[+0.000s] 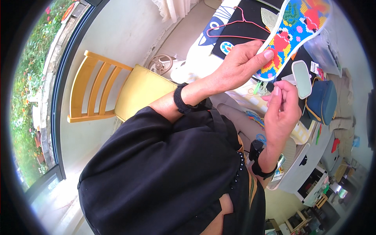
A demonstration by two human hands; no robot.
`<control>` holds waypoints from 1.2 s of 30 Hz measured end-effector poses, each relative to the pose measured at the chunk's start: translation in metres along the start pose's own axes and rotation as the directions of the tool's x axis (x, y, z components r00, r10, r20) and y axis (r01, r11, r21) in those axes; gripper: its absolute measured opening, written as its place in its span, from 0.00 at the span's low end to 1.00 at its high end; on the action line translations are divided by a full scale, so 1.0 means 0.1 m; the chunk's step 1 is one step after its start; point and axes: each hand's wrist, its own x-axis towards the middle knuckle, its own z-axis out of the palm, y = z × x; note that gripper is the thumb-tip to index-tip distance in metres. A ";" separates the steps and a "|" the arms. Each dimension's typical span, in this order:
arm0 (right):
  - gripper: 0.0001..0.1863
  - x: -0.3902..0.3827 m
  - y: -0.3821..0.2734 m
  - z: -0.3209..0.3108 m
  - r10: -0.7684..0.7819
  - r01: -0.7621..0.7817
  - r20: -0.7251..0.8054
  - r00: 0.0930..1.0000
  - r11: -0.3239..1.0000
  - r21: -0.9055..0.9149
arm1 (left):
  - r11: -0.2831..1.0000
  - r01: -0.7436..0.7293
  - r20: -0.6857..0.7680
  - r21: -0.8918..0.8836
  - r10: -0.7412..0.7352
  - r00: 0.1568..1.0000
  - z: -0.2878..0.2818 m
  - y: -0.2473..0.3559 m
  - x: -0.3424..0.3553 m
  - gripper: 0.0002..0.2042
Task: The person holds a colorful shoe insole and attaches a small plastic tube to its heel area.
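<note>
An embroidered insole (289,39), bright blue with red, yellow and green stitched patterns and a white edge, is tilted up at the upper right. My left hand (243,64) grips its lower end, thumb flat on the stitched face and the fingers behind. Just below that end, my right hand (284,102) has thumb and fingertips pinched together. Whatever lies in that pinch is too small to make out. Beyond my left hand, a pink clothes hanger (239,36) rests on a black surface, with a pale woven piece (269,17) partly behind the insole.
A pale green rectangular mirror-like panel (301,79) and a dark blue case (324,101) stand right of my right hand. To the left is a wooden chair (147,92) with a yellow seat, near a wall and window. A clear plastic container (324,51) sits at the far right.
</note>
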 end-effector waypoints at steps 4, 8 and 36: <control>0.07 -0.03 0.03 0.03 0.240 -0.244 0.074 0.968 0.826 0.508 | 0.999 0.041 0.016 -0.028 -0.040 0.999 0.03 0.00 0.01 0.20; 0.08 0.00 0.05 0.08 0.278 -0.230 0.032 0.960 0.720 0.655 | 0.997 0.047 0.015 -0.061 -0.046 0.999 0.07 0.03 0.01 0.21; 0.06 -0.23 0.56 -1.65 0.425 0.242 -0.001 0.905 -0.515 0.822 | 0.986 0.167 -0.065 -0.028 -0.168 0.984 -0.16 -0.04 -0.04 0.21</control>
